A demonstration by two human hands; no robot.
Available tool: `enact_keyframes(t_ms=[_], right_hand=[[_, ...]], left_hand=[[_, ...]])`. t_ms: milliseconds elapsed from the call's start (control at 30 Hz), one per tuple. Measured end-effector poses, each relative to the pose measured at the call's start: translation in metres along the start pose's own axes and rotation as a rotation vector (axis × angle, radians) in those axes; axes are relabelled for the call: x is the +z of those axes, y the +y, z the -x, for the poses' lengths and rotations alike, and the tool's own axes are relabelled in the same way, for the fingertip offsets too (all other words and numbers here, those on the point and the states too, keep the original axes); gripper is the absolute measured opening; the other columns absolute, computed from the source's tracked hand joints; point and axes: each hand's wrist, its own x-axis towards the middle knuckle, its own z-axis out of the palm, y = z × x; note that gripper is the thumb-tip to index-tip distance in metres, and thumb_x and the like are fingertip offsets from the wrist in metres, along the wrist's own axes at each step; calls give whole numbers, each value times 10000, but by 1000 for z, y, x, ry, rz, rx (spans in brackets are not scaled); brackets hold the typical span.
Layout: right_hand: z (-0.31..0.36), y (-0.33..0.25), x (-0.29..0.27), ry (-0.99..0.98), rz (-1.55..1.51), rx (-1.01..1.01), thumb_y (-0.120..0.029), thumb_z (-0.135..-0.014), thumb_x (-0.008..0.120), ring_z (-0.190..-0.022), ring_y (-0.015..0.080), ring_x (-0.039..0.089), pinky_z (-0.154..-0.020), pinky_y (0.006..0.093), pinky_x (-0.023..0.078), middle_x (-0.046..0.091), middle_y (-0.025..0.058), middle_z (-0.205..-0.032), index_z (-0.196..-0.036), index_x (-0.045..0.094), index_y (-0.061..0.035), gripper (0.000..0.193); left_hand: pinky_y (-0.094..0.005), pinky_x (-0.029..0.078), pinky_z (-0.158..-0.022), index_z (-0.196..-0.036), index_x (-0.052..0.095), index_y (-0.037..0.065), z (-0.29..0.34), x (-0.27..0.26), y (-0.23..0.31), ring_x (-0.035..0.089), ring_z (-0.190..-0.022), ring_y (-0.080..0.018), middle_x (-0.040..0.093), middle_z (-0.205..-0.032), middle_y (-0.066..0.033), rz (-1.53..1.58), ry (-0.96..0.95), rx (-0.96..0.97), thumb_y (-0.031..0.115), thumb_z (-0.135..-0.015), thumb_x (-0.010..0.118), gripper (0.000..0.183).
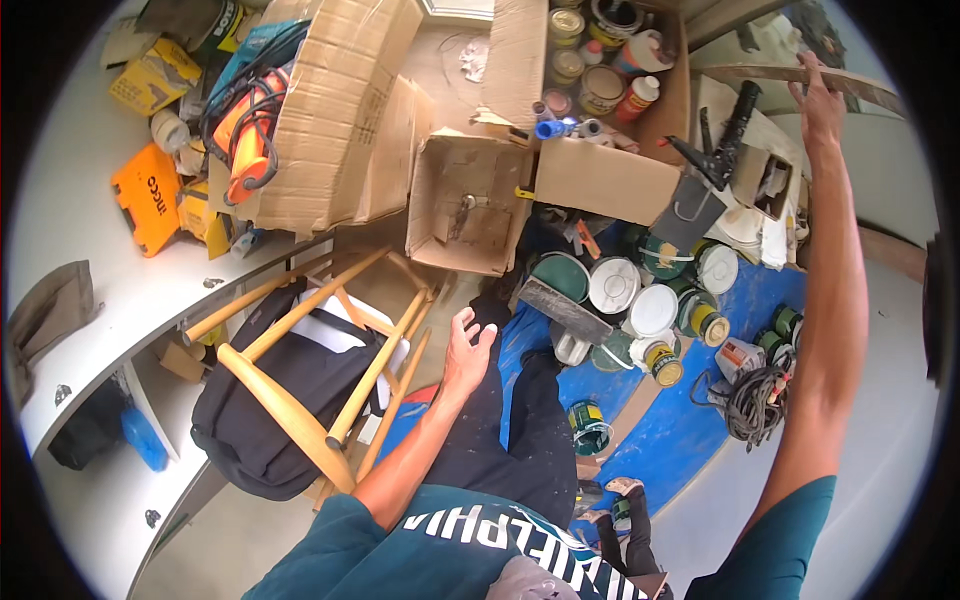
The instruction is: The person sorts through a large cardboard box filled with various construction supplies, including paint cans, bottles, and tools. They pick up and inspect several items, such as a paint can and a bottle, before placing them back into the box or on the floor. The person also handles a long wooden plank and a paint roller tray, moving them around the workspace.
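My left hand (468, 350) hovers in front of my body with its fingers curled apart and nothing in it. It is nearest to the light wooden frame with round legs (300, 410), tipped over on a black fabric bag (240, 385). My right arm reaches far out to the upper right. There my right hand (822, 108) has its fingers and thumb around a long narrow wooden strip (865, 88); part of the grip is hidden. Below that hand, a black-handled tool (735, 135) and a dark grey flat piece (688, 212) lean by an open carton.
Paint cans and white-lidded tubs (612, 285) crowd a blue sheet (660, 430), beside a coiled dark cable (752, 408). An open cardboard box (470, 205) stands ahead, near a carton of cans and bottles (610, 185). An orange power tool (250, 150) lies at left above a white cabinet (110, 330).
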Motion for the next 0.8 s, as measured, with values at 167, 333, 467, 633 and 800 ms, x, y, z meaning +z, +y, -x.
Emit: enact_keyframes(t_ms=[167, 333, 467, 633, 800], right_hand=[[-51, 26, 7, -100, 217, 57, -388, -931, 679, -1191, 208, 577, -998, 357, 517, 606, 120, -1302, -1339, 516, 9, 592], [-65, 58, 4, -227, 287, 182, -391, -888, 735, -1264, 229, 530, -1081, 395, 444, 489, 104, -1424, -1471, 363, -37, 778], [-66, 82, 17, -165, 325, 123, -400, -875, 746, -1294, 228, 504, -1062, 347, 469, 468, 104, -1422, -1448, 396, -12, 776], [-76, 101, 32, -323, 574, 53, -496, -902, 665, -1311, 225, 490, -1068, 335, 470, 476, 152, -1408, -1417, 475, -12, 731], [-69, 149, 68, -456, 736, 168, -620, -873, 626, -1366, 268, 448, -1163, 402, 351, 464, 177, -1446, -1445, 446, -25, 845]], left_hand=[[-411, 456, -1025, -1437, 312, -36, -20, -6, -28, 483, -1318, -323, 374, -1483, -242, 115, 119, -257, 313, -924, 655, 709], [-449, 473, -997, -1454, 279, -15, -64, -2, -71, 410, -1353, -313, 332, -1499, -219, 129, 244, -374, 322, -907, 673, 754], [-456, 475, -991, -1455, 263, -12, -117, 0, -89, 429, -1324, -317, 350, -1488, -219, 229, 281, -522, 323, -854, 731, 833], [-495, 481, -983, -1455, 262, -10, -196, -2, -125, 441, -1302, -320, 355, -1484, -205, 265, 291, -507, 374, -827, 764, 891], [-532, 461, -1020, -1451, 303, 5, -257, -1, -156, 434, -1307, -343, 363, -1480, -198, 366, 477, -597, 427, -819, 775, 894]])
